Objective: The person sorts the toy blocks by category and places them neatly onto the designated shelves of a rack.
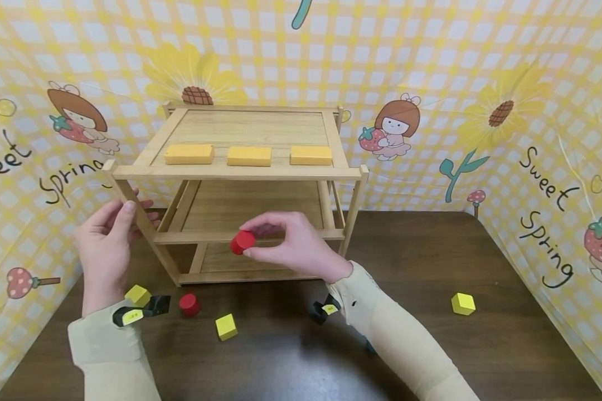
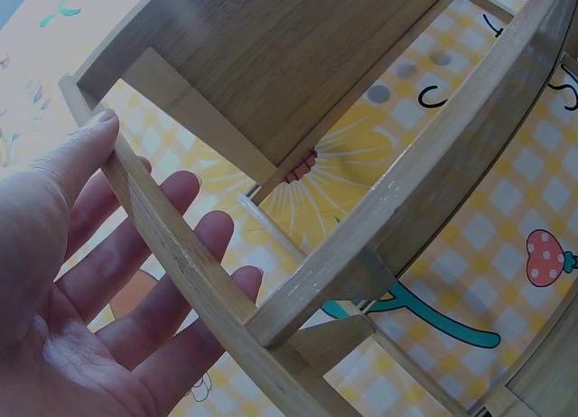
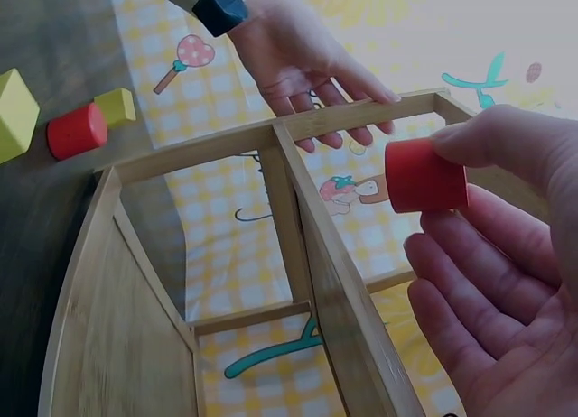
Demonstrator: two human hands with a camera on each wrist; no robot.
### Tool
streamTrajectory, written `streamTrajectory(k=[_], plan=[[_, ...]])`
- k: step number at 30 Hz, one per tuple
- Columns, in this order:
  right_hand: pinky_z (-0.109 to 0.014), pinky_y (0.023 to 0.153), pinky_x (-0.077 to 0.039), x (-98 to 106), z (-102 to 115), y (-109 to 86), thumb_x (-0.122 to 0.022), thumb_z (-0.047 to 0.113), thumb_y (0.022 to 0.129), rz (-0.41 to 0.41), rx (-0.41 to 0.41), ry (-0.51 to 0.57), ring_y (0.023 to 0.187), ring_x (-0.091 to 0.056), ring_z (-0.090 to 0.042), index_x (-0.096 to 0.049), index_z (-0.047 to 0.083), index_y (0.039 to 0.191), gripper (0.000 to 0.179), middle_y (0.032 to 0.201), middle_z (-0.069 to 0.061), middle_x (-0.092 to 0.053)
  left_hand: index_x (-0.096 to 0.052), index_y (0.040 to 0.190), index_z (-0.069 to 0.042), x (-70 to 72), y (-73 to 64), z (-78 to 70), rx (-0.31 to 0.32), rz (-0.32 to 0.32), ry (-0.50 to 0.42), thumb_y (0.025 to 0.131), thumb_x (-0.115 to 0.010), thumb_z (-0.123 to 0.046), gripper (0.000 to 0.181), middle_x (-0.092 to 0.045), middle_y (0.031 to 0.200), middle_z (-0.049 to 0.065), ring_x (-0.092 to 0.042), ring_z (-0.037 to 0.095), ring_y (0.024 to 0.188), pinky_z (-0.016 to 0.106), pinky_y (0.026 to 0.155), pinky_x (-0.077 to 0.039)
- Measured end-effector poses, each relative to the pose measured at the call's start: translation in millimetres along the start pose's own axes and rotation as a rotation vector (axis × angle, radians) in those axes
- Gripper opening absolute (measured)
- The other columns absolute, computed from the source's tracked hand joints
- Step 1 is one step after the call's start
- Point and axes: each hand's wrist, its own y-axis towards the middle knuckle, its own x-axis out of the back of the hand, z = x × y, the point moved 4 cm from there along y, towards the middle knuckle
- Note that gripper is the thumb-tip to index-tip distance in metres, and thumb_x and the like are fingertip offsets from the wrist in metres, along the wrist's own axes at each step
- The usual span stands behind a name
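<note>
In the head view a red cylinder block is pinched between the thumb and fingers of my right hand, in front of the shelf's middle level. The right wrist view shows the same red cylinder up close. My left hand holds the front left post of the wooden shelf, thumb on the near side and fingers behind it. In the left wrist view those fingers reach loosely past the post. Three yellow rectangular blocks lie in a row on the top level.
On the dark table in front of the shelf lie another red cylinder, a yellow cube and a second yellow cube near my left wrist. One more yellow cube sits to the right. Checked cloth hangs behind.
</note>
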Motion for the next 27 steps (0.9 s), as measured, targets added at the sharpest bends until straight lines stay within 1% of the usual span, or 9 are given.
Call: streamTrajectory(k=[6, 12, 14, 20, 27], plan=[[-0.037, 0.088, -0.055, -8, 2, 11.3, -0.084, 0.015, 0.086, -0.012, -0.015, 0.026, 0.097, -0.069, -0.017, -0.075, 0.014, 0.116, 0.032, 0.101, 0.012, -0.073, -0.063, 0.121, 0.019, 0.4, -0.5, -0.6, -0.009, -0.001, 0.032, 0.097, -0.070, -0.010, 0.038, -0.075, 0.098, 0.017, -0.075, 0.023, 0.077, 0.027, 0.071, -0.061], [-0.034, 0.088, -0.054, -19, 5, 24.5, -0.084, 0.016, 0.086, -0.011, -0.019, 0.029, 0.097, -0.069, -0.017, -0.075, 0.014, 0.117, 0.033, 0.100, 0.014, -0.073, -0.062, 0.121, 0.019, 0.1, -0.3, -0.3, -0.015, 0.001, 0.027, 0.097, -0.070, -0.009, 0.039, -0.075, 0.099, 0.017, -0.074, 0.024, 0.077, 0.027, 0.071, -0.061], [-0.036, 0.088, -0.055, -23, 7, 28.8, -0.084, 0.016, 0.086, -0.017, -0.020, 0.026, 0.097, -0.068, -0.017, -0.075, 0.012, 0.118, 0.033, 0.100, 0.014, -0.073, -0.062, 0.121, 0.019, -0.3, -0.3, -0.4, -0.014, -0.001, 0.030, 0.097, -0.070, -0.010, 0.039, -0.075, 0.099, 0.017, -0.074, 0.024, 0.077, 0.027, 0.071, -0.061], [-0.030, 0.087, -0.054, -31, 6, 40.7, -0.083, 0.017, 0.087, -0.039, -0.055, 0.003, 0.096, -0.067, -0.011, -0.075, 0.012, 0.119, 0.033, 0.100, 0.015, -0.072, -0.063, 0.121, 0.018, -0.3, -0.4, -0.8, -0.007, -0.004, 0.037, 0.097, -0.071, -0.010, 0.038, -0.075, 0.098, 0.017, -0.075, 0.023, 0.077, 0.027, 0.071, -0.061], [-0.021, 0.082, -0.053, -38, 0, 52.1, -0.083, 0.018, 0.088, -0.056, -0.102, -0.006, 0.092, -0.066, -0.006, -0.074, 0.011, 0.118, 0.033, 0.098, 0.013, -0.070, -0.064, 0.119, 0.018, 0.8, 0.3, -0.6, 0.000, -0.011, 0.040, 0.096, -0.071, -0.011, 0.038, -0.075, 0.098, 0.017, -0.075, 0.023, 0.077, 0.027, 0.071, -0.061]])
